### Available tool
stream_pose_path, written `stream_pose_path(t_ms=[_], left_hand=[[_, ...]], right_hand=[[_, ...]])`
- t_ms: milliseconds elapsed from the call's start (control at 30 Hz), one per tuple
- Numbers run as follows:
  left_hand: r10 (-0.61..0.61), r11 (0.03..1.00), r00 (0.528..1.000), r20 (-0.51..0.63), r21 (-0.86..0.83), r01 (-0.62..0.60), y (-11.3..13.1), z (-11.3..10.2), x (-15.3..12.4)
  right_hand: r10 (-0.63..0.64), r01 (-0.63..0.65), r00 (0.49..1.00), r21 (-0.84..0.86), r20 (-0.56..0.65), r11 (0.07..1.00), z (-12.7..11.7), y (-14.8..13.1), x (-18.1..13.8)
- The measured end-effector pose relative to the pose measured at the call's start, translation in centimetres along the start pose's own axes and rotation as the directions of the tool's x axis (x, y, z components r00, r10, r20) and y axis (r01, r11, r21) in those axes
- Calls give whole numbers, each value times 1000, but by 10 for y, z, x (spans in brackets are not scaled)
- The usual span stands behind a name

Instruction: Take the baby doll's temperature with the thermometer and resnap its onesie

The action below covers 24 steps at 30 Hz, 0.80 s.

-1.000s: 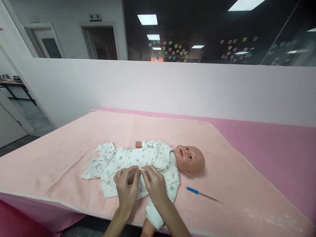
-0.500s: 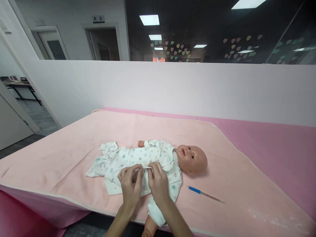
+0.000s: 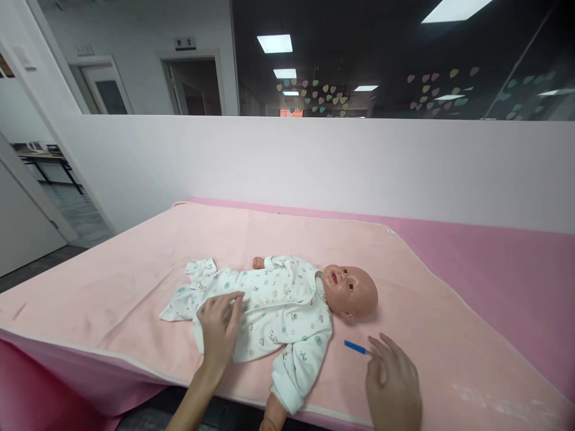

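A baby doll (image 3: 348,291) lies on its back on a pale pink blanket (image 3: 135,281), head to the right, dressed in a white printed romper (image 3: 274,302). My left hand (image 3: 218,332) rests flat on the romper's lower half, fingers spread and holding nothing. My right hand (image 3: 393,386) hovers low at the right, fingers loosely apart, fingertips just beside a thin stick with a blue end (image 3: 356,348) that lies on the blanket below the doll's head. One sleeved doll arm (image 3: 291,377) hangs toward the table's near edge.
The blanket covers a pink table (image 3: 507,269) against a white half wall (image 3: 314,161) with dark glass above. A doorway (image 3: 195,87) and an open floor area lie at the left. The table's near edge runs just in front of me.
My right hand has left the romper's front and moved right, down to the blue-ended stick. My left hand has let go of the fabric and now lies flat on the romper.
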<state>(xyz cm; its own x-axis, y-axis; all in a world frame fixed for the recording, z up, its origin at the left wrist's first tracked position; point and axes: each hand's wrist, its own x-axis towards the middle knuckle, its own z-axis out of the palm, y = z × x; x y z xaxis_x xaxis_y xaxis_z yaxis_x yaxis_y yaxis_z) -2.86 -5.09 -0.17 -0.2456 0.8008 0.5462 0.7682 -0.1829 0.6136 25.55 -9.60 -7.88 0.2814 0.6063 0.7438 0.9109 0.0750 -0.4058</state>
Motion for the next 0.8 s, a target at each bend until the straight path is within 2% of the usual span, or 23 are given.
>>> stream_pose_path(t_ms=[67, 100, 167, 233, 267, 333, 433, 500, 667, 800], left_hand=[[104, 988, 985, 136, -131, -86, 14, 6, 19], [170, 971, 957, 235, -207, -121, 23, 11, 28], [297, 935, 842, 450, -315, -162, 37, 23, 43], [357, 923, 725, 589, -341, -177, 46, 33, 51], [373, 921, 685, 626, -338, -193, 48, 37, 53], [394, 918, 639, 661, -321, -234, 48, 41, 54], [403, 915, 615, 678, -309, -259, 42, 42, 53], [381, 923, 628, 679, -315, -220, 38, 43, 53], [319, 932, 694, 646, -346, -106, 35, 50, 54], [316, 935, 678, 663, -337, -107, 33, 50, 52]], right_hand=[[-23, 38, 991, -114, 130, 993, -6, 38, -7], [-31, 54, 983, -126, 182, 991, -9, 53, -11], [-61, 89, 966, -102, 251, 991, -13, 74, -16], [-84, 105, 960, -63, 267, 993, -19, 83, -19], [-87, 104, 960, -50, 265, 993, -22, 84, -20], [-74, 87, 961, -38, 268, 995, -30, 82, -18], [-22, 35, 947, -35, 321, 999, -44, 71, -10], [19, -5, 948, -45, 318, 999, -54, 60, -2], [22, -12, 984, -54, 178, 998, -68, 20, 20], [1, 1, 991, -18, 131, 1000, -65, -5, 30]])
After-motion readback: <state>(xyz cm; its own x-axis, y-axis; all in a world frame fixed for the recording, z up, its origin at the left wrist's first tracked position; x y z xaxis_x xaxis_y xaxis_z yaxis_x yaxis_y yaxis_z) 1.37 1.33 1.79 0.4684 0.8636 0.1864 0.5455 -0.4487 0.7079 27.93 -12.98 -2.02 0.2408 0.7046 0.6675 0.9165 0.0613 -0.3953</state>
